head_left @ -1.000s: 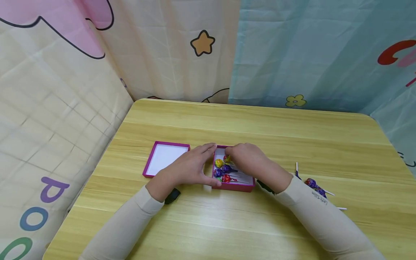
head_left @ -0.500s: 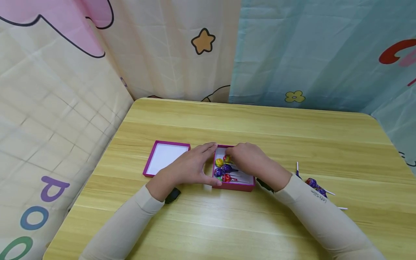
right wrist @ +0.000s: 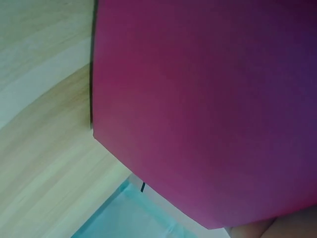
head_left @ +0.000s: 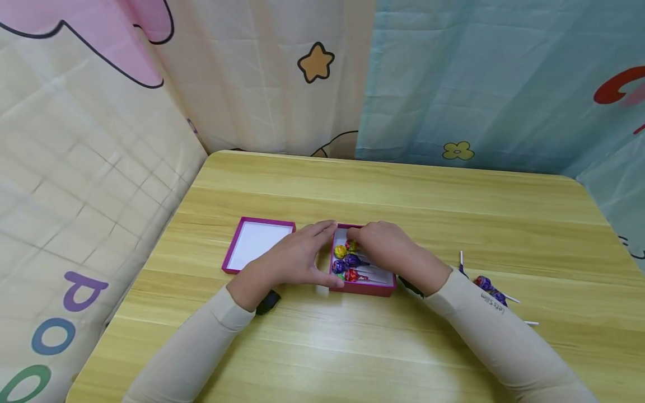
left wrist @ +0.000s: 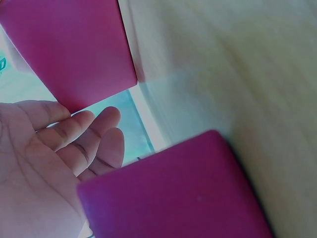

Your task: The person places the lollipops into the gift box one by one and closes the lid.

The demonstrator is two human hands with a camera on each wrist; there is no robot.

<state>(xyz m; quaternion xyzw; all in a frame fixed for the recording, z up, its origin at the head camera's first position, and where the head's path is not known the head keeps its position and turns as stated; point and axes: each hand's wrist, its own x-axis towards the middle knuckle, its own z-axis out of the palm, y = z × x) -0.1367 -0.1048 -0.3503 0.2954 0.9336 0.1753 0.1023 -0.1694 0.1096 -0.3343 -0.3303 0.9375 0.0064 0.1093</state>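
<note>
A magenta box (head_left: 370, 289) with a white inside holds several wrapped lollipops, among them a yellow one (head_left: 340, 252), a purple one (head_left: 352, 261) and a red one (head_left: 351, 275). My left hand (head_left: 297, 254) spans the box's left side, fingers at the far corner and thumb on the near rim; in the left wrist view its fingers are nearly straight, one touching the box corner. Reaching in from the right, my right hand (head_left: 387, 240) has curled fingers pinching a red-and-yellow lollipop (head_left: 351, 245), whose stick is hidden beneath the hand. Box wall fills most of the right wrist view.
The box's lid (head_left: 258, 242) lies inside up to the left, partly behind my left hand. More purple lollipops (head_left: 482, 283) lie on the wooden table (head_left: 403, 196) at the right, partly covered by my right sleeve. Printed curtains (head_left: 242, 84) hang behind the table.
My right hand has shifted very slightly left inside the box. The left hand, box and lid stay put; the head view has moved a little.
</note>
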